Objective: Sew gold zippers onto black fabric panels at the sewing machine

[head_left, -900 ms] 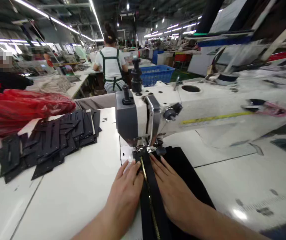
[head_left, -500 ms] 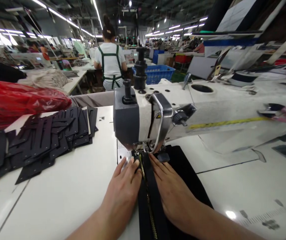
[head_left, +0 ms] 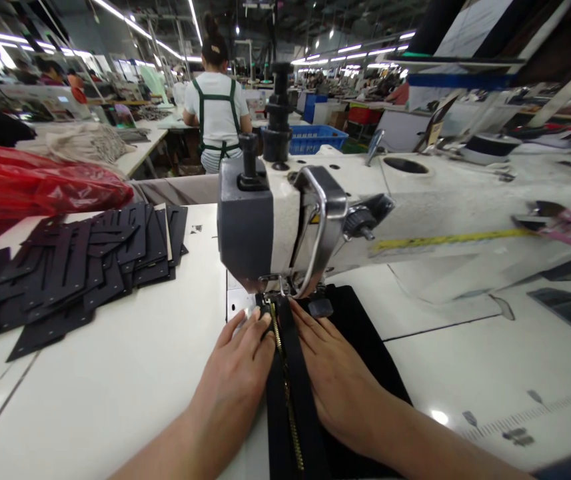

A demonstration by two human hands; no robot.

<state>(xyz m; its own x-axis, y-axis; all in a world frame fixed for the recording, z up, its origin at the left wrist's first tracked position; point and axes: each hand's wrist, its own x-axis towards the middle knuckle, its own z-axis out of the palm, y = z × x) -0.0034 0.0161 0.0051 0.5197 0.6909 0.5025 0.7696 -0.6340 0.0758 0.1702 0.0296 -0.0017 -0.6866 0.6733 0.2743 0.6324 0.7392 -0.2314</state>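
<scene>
A black strip with a gold-toothed zipper (head_left: pixel 291 407) runs from the near edge up to the needle area of a white and grey sewing machine (head_left: pixel 246 223). My left hand (head_left: pixel 240 367) lies flat at the strip's left side, fingertips close to the presser foot. On the other side my right hand (head_left: pixel 338 373) rests with its fingers stretched out along the strip's right edge. Black fabric (head_left: pixel 360 333) spreads beneath and beyond my right hand. Neither hand is wrapped around anything. The machine head hides the needle.
Many dark punched pieces (head_left: pixel 70 267) lie piled on the white table (head_left: pixel 130 360) at left, near a red plastic bag (head_left: pixel 40 190). Pink-handled scissors (head_left: pixel 560 223) lie on the machine arm. A person in a green apron (head_left: pixel 218 107) is beyond, near a blue basket (head_left: pixel 318 139).
The whole view has shifted, so the machine, strip and hands appear slightly further left and up. Both hands keep nearly the same pose beside the zipper.
</scene>
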